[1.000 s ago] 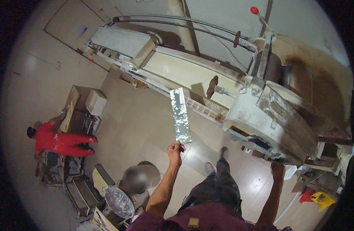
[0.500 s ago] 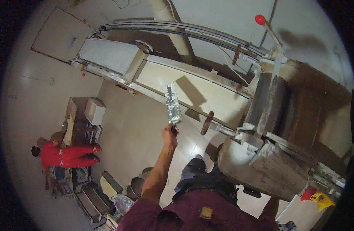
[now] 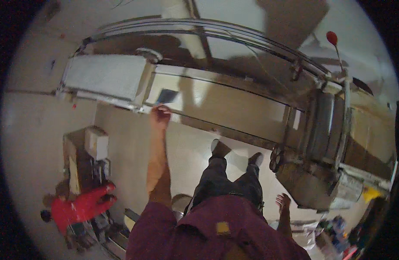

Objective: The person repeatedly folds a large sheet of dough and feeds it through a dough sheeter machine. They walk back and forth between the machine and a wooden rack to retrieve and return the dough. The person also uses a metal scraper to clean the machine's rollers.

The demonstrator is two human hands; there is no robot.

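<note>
My left hand (image 3: 160, 116) is closed on the handle of a scraper (image 3: 167, 96), whose flat dark blade shows above the fingers. The blade is over the pale bed (image 3: 234, 100) of a long roller machine; whether it touches the bed I cannot tell. Low at my right side, my right hand (image 3: 283, 201) hangs with its fingers apart and nothing in it. That hand is nearest to the machine's brown side housing (image 3: 301, 184).
A dark roller (image 3: 327, 123) crosses the machine's right end, and a red-knobbed lever (image 3: 332, 39) rises behind it. To the left lies a raised whitish panel (image 3: 106, 77). A person in red (image 3: 84, 212) is at the lower left, near a white box (image 3: 96, 143).
My left hand has moved left and forward with the scraper, whose blade has turned. My right hand has come into sight. The whole view has shifted, and the machine lies nearer level.
</note>
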